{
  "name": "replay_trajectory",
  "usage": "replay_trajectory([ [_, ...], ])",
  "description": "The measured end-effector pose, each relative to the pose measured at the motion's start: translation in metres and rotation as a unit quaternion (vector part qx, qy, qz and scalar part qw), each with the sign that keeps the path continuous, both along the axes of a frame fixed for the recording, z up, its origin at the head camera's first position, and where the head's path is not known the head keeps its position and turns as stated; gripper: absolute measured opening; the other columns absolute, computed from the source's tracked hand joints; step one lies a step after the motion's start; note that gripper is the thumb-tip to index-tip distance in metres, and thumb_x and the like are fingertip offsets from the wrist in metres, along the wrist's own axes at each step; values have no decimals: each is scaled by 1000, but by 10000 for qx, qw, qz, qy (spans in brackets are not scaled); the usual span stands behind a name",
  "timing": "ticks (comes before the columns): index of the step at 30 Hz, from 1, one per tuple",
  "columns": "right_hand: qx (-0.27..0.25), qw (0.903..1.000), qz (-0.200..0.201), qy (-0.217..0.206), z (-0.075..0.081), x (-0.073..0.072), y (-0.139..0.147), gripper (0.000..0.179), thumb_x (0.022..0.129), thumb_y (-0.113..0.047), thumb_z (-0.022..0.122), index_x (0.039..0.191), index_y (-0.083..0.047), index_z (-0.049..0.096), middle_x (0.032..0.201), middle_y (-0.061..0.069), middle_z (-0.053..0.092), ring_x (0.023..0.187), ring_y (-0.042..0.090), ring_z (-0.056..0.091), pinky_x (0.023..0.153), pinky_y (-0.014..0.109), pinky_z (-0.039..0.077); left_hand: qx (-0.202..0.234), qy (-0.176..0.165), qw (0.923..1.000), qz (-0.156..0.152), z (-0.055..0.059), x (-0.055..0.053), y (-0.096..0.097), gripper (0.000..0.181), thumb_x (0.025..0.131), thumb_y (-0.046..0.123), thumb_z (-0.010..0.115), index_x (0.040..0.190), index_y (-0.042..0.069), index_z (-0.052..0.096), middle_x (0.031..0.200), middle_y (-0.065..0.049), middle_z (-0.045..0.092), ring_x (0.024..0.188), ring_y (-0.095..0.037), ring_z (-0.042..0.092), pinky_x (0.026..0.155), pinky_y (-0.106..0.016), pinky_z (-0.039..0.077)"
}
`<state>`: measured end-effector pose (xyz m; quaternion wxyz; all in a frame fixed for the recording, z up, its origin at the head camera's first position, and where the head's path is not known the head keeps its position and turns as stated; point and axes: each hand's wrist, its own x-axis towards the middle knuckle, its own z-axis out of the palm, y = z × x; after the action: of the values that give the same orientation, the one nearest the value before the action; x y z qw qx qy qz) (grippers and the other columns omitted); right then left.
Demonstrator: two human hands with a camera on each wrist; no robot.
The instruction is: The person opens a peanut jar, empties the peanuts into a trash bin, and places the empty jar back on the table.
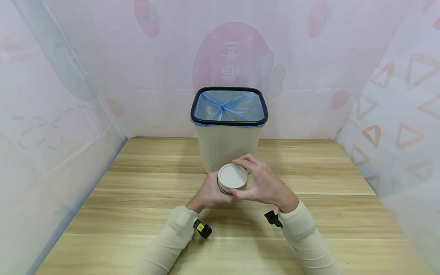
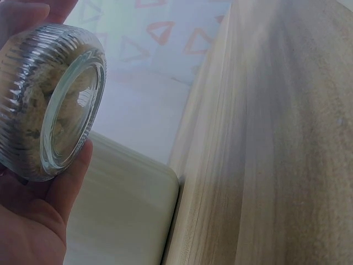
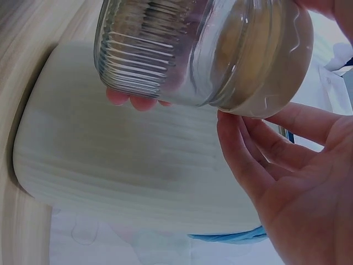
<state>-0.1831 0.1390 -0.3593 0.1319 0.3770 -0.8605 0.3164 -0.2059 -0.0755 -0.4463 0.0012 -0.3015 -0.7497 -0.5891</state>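
A ribbed clear glass jar (image 3: 149,52) with a beige lid (image 1: 233,177) is held above the table, just in front of the bin. My left hand (image 1: 210,191) grips the jar's body, with fingers wrapped round the glass. On the lid's rim, my right hand (image 1: 266,185) has its thumb at the near side and its fingers at the far side. In the left wrist view the jar's round glass base (image 2: 74,113) faces the camera. Brownish patches show through the glass; I cannot tell whether they are contents. The lid sits on the jar's mouth.
Behind the hands stands a cream trash bin (image 1: 227,147) with a black rim (image 1: 229,123) and a blue liner (image 1: 222,107), gathered in a knot across the opening. The wood-grain table (image 1: 137,214) meets printed curtains (image 1: 165,65) at the back and both sides.
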Motion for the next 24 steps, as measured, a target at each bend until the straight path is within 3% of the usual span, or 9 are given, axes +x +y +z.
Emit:
replay_trajectory([
  [10, -53, 9999, -67, -94, 2, -1, 3, 75, 76, -34, 92, 137, 0, 66, 126, 8, 65, 113, 21, 67, 97, 45, 60, -68, -258, 9996, 14, 2, 0, -1, 75, 71, 21, 94, 139, 17, 62, 127, -4, 73, 116, -19, 68, 101, -36, 56],
  [24, -78, 9996, -263, 0, 2, -5, 13, 74, 74, -32, 94, 135, -1, 67, 126, 7, 67, 110, 20, 67, 94, 40, 60, -106, -201, 9997, 6, 4, -1, -1, 78, 71, 24, 95, 141, 20, 62, 129, -1, 72, 117, -18, 67, 101, -35, 55],
])
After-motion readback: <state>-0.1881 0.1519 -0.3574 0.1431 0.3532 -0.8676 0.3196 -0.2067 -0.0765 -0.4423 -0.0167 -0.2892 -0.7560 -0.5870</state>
